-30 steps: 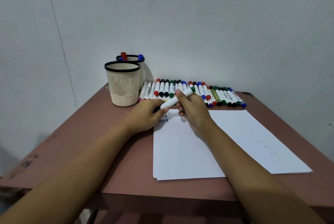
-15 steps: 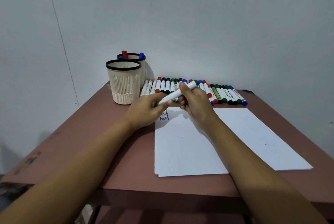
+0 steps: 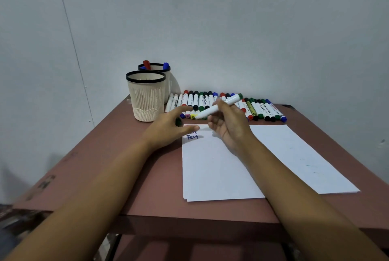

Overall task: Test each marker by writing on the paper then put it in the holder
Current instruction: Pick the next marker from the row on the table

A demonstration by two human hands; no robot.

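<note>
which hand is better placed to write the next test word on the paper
Right: the right hand grips the uncapped marker over the top of the paper; the left hand holds only the green cap.

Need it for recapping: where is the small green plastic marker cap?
Head view, left of centre: the green cap is held in the left hand, beside the white paper's far-left corner.

Right hand point(image 3: 229, 128) gripping uncapped marker point(image 3: 219, 107), left hand point(image 3: 166, 131) pinching green cap point(image 3: 178, 122)
</note>
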